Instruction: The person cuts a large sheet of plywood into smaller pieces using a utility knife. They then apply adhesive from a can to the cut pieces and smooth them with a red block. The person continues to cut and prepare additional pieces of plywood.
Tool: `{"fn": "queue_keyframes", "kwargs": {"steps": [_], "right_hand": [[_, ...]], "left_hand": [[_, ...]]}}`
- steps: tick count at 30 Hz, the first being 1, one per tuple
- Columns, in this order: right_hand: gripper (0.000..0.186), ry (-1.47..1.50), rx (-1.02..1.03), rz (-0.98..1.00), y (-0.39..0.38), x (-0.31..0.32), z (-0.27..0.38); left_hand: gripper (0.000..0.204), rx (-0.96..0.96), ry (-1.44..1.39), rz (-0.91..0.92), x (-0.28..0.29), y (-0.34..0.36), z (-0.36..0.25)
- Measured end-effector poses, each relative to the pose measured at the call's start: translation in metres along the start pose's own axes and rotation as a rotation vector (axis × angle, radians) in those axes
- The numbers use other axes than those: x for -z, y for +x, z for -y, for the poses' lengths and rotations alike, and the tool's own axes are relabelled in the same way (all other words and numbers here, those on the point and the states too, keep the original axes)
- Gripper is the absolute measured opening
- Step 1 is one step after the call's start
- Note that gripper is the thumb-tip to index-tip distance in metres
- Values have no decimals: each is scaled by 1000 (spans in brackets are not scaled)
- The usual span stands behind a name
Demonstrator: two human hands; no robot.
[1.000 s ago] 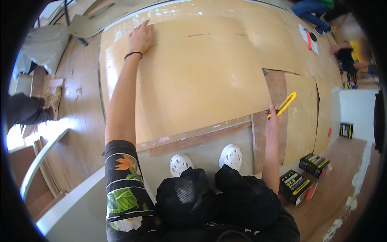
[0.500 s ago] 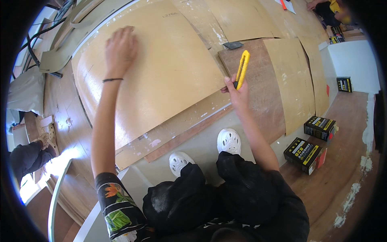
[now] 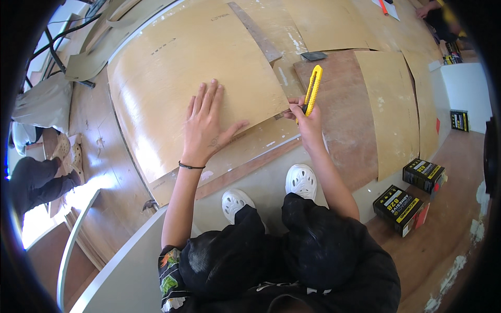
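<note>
A large tan laminate sheet with a glossy face lies on a board in front of me. My left hand rests flat on it near its front edge, fingers stretched and thumb out to the side. At the sheet's right corner is my right hand, closed on a yellow snap-off cutter that points upward. Its fingertips also touch or pinch the sheet's corner; which of these I cannot tell. Just beyond that hand, a small dark flat piece lies on the boards.
Brown and tan panels cover the floor at right. Black and yellow boxes stand near my right knee. A white curved panel is at lower left. One person's legs show at left, another person's arm at the far right.
My left hand has slid back toward me and to the right across the sheet, from its far part to near the front edge. The right hand keeps the cutter at the corner.
</note>
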State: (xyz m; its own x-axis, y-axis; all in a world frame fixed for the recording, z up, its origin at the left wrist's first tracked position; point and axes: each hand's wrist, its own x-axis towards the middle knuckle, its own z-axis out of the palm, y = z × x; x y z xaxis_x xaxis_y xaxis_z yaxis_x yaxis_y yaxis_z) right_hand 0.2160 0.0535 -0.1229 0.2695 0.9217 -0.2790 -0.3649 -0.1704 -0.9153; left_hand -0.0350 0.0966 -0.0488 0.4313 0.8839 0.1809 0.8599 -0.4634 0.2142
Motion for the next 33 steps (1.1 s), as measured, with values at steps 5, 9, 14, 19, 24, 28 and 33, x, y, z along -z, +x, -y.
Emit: {"fn": "queue_keyframes", "kwargs": {"steps": [5, 9, 14, 19, 24, 28, 33], "right_hand": [[20, -5, -31, -16, 4, 4, -4], [21, -76, 9, -8, 8, 2, -6], [25, -91, -29, 75, 11, -3, -5], [27, 19, -54, 96, 8, -4, -6], [27, 60, -58, 87, 8, -4, -7], [26, 77, -74, 66, 9, -6, -8], [23, 121, -93, 100, 11, -2, -12]], "left_hand": [[103, 16, -13, 8, -9, -5, -2], [102, 26, -50, 2, -10, -7, -1], [45, 9, 4, -161, -14, 2, -17], [16, -241, -158, -170, -35, 18, -51], [11, -231, -86, -115, -41, 22, -65], [11, -259, -69, -133, -41, 22, -73], [14, -256, -11, -94, -47, 23, -72]]}}
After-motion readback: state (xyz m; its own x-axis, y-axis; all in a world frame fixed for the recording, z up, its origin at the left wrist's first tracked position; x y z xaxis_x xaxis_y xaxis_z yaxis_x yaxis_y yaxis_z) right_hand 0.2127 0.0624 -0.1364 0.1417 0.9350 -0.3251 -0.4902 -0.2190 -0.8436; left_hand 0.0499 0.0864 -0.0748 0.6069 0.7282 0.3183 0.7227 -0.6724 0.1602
